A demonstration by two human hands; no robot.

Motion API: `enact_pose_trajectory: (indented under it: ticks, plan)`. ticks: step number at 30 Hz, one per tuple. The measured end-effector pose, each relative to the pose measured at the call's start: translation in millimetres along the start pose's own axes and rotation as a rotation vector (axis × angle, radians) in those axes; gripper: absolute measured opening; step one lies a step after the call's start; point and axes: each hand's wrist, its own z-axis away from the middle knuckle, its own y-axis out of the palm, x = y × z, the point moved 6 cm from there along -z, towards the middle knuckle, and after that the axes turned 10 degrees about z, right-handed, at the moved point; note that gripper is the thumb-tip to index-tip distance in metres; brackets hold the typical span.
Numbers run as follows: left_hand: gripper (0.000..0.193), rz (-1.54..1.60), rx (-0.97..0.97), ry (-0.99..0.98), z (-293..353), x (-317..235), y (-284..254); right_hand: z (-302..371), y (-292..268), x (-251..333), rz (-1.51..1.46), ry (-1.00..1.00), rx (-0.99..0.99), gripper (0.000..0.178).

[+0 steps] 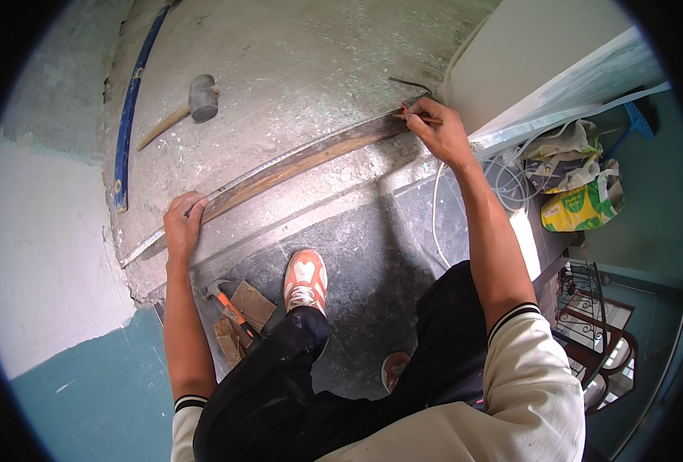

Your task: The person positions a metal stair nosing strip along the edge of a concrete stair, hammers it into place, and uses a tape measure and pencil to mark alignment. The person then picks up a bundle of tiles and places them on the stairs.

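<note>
While your right hand point(439, 131) pinches a thin brown pencil point(428, 119) at the far right end of the long wooden board point(299, 173), your left hand point(180, 229) is down near its other end, and you cannot tell from here if those fingers are clamped on the wood or just press on it. Along the board's far edge lies a pale measuring strip point(272, 159), its marks too small to read, poking out past your left hand. The yellow and green bag point(576, 209) on your right has print on it, and so does the crumpled bag point(563, 158) behind it. Next to your right fingertips, a dark lump is hard to make out. One of your shoes point(305, 277) shows well, but your leg hides part of the other. The board lies on rough, dusty grey concrete point(295, 73), by a step down to a dark, smooth floor point(361, 258). Up on the concrete are a mallet point(202, 98) and a long blue bar point(130, 123). Down by your left leg, a hammer point(237, 310) lies on scraps of wood point(254, 305). The wall point(56, 231) on your left is patchy white above blue-green paint.
</note>
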Motion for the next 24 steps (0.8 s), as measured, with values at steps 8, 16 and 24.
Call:
enact_pose_trajectory:
  ticks: [8, 16, 24]
  plan:
    - [0.020, -0.014, -0.010, -0.017, -0.1, 3.4, 0.5, -0.9, -1.1, 0.8, 0.044, -0.001, -0.004, 0.025]
    - [0.021, 0.004, -0.012, -0.021, -0.1, 1.3, 2.0, -0.9, -0.6, -4.4, 0.024, 0.022, 0.003, 0.025]
    - [0.020, -0.004, -0.009, 0.001, 0.1, -0.5, 0.7, -0.6, -2.0, 1.3, 0.031, 0.043, 0.008, 0.025]
